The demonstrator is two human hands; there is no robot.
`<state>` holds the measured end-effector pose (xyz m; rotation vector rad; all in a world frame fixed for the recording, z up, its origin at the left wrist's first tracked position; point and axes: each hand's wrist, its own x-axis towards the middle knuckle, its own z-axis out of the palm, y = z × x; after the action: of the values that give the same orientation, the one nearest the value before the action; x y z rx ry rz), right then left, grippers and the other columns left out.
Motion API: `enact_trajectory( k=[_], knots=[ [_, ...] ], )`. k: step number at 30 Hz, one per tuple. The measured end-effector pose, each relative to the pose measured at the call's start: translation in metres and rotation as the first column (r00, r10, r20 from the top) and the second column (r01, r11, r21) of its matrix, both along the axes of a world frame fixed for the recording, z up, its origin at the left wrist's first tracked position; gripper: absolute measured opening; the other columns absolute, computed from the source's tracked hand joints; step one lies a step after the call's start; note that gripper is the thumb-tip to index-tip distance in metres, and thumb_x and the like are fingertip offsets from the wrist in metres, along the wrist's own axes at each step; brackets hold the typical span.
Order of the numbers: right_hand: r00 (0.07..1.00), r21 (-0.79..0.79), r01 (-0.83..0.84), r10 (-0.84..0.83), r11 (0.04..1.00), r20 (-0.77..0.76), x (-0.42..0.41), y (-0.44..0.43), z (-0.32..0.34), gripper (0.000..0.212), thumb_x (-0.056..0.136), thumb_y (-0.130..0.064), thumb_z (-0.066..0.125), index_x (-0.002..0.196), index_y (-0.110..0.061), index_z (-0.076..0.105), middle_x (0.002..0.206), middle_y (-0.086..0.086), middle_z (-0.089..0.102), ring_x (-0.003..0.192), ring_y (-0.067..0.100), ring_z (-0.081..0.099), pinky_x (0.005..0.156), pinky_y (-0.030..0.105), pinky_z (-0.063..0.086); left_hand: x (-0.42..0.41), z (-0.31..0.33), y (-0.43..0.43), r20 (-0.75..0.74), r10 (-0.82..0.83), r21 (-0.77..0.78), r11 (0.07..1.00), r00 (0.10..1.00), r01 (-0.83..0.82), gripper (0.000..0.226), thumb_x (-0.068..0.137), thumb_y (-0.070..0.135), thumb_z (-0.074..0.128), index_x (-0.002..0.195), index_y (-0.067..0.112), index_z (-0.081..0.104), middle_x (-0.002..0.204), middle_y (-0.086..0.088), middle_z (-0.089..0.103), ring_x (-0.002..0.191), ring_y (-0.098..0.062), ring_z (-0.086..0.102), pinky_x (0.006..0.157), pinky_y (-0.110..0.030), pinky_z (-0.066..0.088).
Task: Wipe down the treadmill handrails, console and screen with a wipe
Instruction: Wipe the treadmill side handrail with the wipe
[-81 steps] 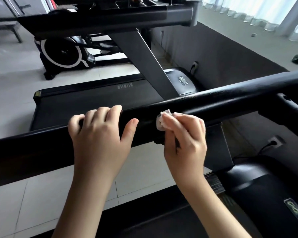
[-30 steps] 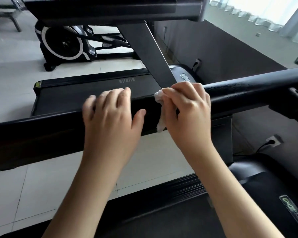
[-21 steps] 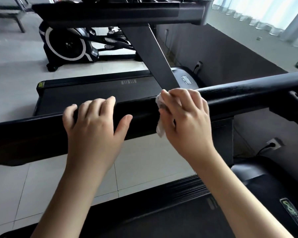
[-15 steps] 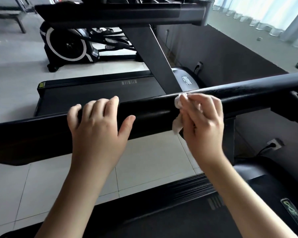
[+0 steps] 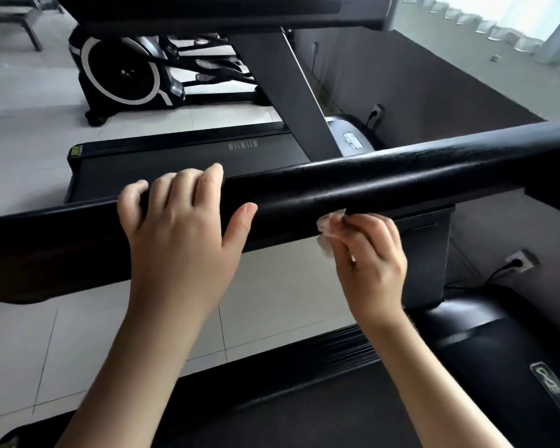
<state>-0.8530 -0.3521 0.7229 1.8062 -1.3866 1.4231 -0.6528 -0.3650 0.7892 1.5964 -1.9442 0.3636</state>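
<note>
Black, slightly textured handrail (image 5: 385, 185) crosses my head view from lower left up to upper right. I note the left hand (image 5: 181, 240) draped over it, fingers (image 5: 188, 185) curled across the top and far side, thumb on the near face: a closed hold on the rail. To its right, apart from it, the right hand (image 5: 369, 257) sits just below the rail's lower edge, fingers bunched tight around a small crumpled white wipe (image 5: 325, 231). The wipe sticks out at the fingertips and meets the underside of the near face of the rail; whether it presses firmly I cannot tell.

Beyond the rail I see a second treadmill (image 5: 181, 163) on pale floor tiles (image 5: 272, 292), its slanted grey upright (image 5: 291, 98) rising to a dark console bar across the top of the view. An elliptical trainer (image 5: 123, 76) with a white-ringed wheel stands behind it. Lower right: glossy black motor cover (image 5: 498, 344) of the near treadmill, with a plugged wall socket (image 5: 519, 261) on the grey wall beside it.
</note>
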Motion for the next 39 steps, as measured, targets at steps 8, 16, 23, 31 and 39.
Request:
enact_trajectory(
  k=[8,16,23,31,39],
  knots=[
    [0.996,-0.002,-0.027,0.027,1.000,0.081,0.035,0.001,-0.011,0.007,0.082,0.006,0.070,0.076,0.003,0.073,0.098,0.000,0.058,0.085,0.019,0.053,0.083,0.011,0.040,-0.001,-0.001,0.000,0.005,0.013,0.001,1.000,1.000,-0.013,0.054,0.095,0.047,0.036,0.123,0.006,0.057,0.109,-0.013,0.063,0.105,-0.035,0.053,0.097,-0.048,0.027],
    [0.964,-0.009,0.079,-0.075,0.997,0.257,0.023,0.001,-0.003,0.010,0.089,-0.003,0.066,0.089,-0.004,0.076,0.102,-0.003,0.054,0.091,0.013,0.046,0.077,0.019,0.044,-0.002,-0.001,0.001,0.002,0.019,0.004,1.000,1.000,-0.019,0.055,0.095,0.048,0.035,0.122,0.006,0.057,0.108,-0.013,0.063,0.104,-0.034,0.053,0.096,-0.047,0.027],
    [0.965,-0.030,0.078,-0.068,0.996,0.255,0.027,-0.014,0.042,0.015,0.091,-0.004,0.062,0.096,-0.007,0.076,0.095,0.003,0.060,0.090,0.018,0.048,0.083,0.024,0.043,-0.003,0.001,0.001,0.006,0.027,0.019,0.999,1.000,-0.027,0.055,0.095,0.048,0.035,0.123,0.006,0.057,0.109,-0.013,0.063,0.105,-0.034,0.053,0.096,-0.048,0.027],
    [0.992,0.133,0.110,-0.100,0.985,-0.081,0.036,-0.032,0.081,0.021,0.082,-0.021,0.055,0.079,-0.022,0.076,0.081,-0.004,0.066,0.086,0.025,0.055,0.083,0.035,0.032,0.000,0.006,0.004,-0.023,-0.012,0.094,0.995,1.000,0.014,0.061,0.091,0.048,0.035,0.130,0.004,0.053,0.122,-0.013,0.061,0.114,-0.033,0.052,0.102,-0.045,0.025],
    [0.978,0.176,-0.058,0.092,0.983,-0.189,0.047,-0.018,0.077,0.019,0.079,-0.010,0.062,0.092,-0.016,0.075,0.090,0.001,0.067,0.087,0.026,0.059,0.083,0.035,0.036,0.031,0.001,0.014,-0.010,0.099,0.102,0.990,0.995,-0.097,0.060,0.091,0.049,0.034,0.129,0.007,0.053,0.125,-0.014,0.059,0.121,-0.034,0.048,0.107,-0.052,0.022]
  ],
)
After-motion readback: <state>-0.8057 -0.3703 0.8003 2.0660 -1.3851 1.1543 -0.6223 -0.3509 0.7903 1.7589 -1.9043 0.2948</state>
